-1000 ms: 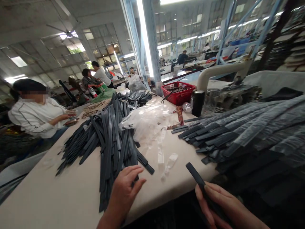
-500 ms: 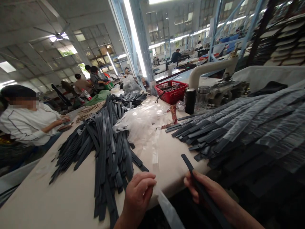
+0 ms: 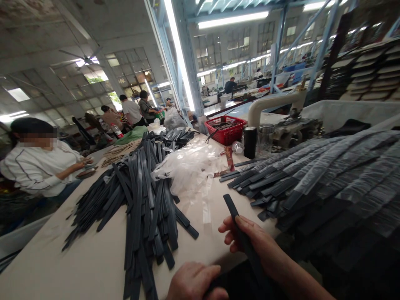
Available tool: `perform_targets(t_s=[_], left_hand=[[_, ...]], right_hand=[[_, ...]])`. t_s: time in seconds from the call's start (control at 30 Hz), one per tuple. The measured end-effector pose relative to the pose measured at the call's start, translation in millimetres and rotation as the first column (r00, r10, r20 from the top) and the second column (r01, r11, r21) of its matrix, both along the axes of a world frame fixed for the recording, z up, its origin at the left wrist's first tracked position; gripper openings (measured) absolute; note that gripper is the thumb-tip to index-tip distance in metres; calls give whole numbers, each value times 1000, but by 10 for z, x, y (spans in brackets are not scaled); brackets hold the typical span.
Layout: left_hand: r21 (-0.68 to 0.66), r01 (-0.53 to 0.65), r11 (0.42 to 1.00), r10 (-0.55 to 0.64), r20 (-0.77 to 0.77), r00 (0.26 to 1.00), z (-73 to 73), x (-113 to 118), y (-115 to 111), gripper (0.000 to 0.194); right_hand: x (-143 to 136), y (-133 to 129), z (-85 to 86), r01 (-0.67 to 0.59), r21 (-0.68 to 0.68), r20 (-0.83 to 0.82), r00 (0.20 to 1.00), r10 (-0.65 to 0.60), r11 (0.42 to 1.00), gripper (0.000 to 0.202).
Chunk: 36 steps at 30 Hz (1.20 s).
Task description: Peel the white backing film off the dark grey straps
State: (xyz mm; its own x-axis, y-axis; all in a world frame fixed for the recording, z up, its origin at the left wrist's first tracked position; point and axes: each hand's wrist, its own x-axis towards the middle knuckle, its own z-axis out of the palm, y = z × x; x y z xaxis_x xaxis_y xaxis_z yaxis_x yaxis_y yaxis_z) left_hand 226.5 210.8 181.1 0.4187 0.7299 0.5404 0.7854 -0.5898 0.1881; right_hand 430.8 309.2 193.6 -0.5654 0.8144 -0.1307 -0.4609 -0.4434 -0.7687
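- Strap (image 3: 239, 227): a single dark flat strip, held over the near table edge, its free end pointing up and away toward the table's middle.
- Right hand (image 3: 250, 241): closed around the strap's middle, fingers wrapped over it, thumb on top.
- Left hand (image 3: 195, 281): at the bottom edge of the view, just beside the table's near edge, fingers curled; whether it holds anything cannot be told.
- Table (image 3: 78, 266): pale, flat surface bearing all the stock.
- Loose pile (image 3: 140, 196): dark straps heaped left of the hands, running away from the viewer.
- Wrapped pile (image 3: 328, 175): straps in clear sleeves, stacked to the right, near the right hand.
- Bags (image 3: 187, 164): crumpled clear plastic lying between the two piles.
- Basket (image 3: 228, 129): red, at the table's far end, with a black flask (image 3: 250, 141) just beside it.
- Person (image 3: 37, 162): seated at the table's left side, in a white striped top, both hands on the table.
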Motion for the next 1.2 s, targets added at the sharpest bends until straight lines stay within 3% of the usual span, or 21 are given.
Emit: perform_targets(t_s=[0.07, 0.17, 0.27, 0.33, 0.43, 0.57, 0.67, 0.77, 0.83, 0.9, 0.97, 1.03, 1.07, 1.13, 1.2], left_hand=[[-62, -167, 984, 166, -23, 986, 60, 38, 264, 28], [-159, -353, 922, 331, -149, 932, 101, 50, 718, 44], [-192, -382, 904, 345, -200, 917, 57, 24, 1027, 11], [-180, -390, 903, 354, -203, 913, 34, 6, 1076, 16], [-154, -397, 905, 367, -188, 911, 69, 6, 924, 21], [21, -229, 973, 230, -132, 964, 195, 54, 519, 20], [142, -108, 984, 119, -74, 990, 250, 76, 233, 27], [169, -29, 985, 44, -87, 995, 209, 43, -17, 26], [160, -58, 985, 65, -43, 997, 135, 5, -178, 24], [22, -206, 978, 197, 210, 958, 65, -20, -311, 37], [-328, -261, 908, 403, 507, 762, 50, -8, -376, 54], [-640, -42, 767, 546, 618, 565, 112, 45, -349, 58], [-710, 105, 696, 568, 634, 525, 165, 86, -307, 56], [-755, 317, 574, 552, 642, 532, 280, 184, -196, 47], [-784, 379, 492, 545, 616, 568, 363, 281, -90, 33]], right_hand=[[17, -71, -41, 24, -49, -46, 999, -26, 999, 44], [112, -189, -146, 32, -119, -72, 997, -40, 992, 46], [276, -248, -284, 51, -152, -53, 997, -59, 987, 47], [376, -241, -364, 55, -134, -21, 998, -58, 989, 47], [424, -185, -399, 36, -89, 73, 997, -29, 995, 47], [246, -108, -258, -102, 15, 225, 970, 97, 995, 58], [28, -83, -121, -297, 113, 279, 925, 257, 948, 63], [-142, -66, -60, -366, 181, 349, 892, 288, 913, 57], [-196, -49, -59, -338, 224, 404, 886, 229, 914, 56], [-201, -34, -57, -307, 268, 440, 882, 168, 913, 56], [-176, -32, -27, -304, 310, 467, 874, 133, 901, 55], [-144, -51, 38, -318, 350, 494, 862, 114, 881, 53], [-132, -65, 78, -328, 367, 509, 854, 107, 871, 51], [-118, -96, 157, -339, 386, 526, 845, 97, 858, 48], [-108, -113, 210, -339, 406, 535, 841, 80, 849, 45]])
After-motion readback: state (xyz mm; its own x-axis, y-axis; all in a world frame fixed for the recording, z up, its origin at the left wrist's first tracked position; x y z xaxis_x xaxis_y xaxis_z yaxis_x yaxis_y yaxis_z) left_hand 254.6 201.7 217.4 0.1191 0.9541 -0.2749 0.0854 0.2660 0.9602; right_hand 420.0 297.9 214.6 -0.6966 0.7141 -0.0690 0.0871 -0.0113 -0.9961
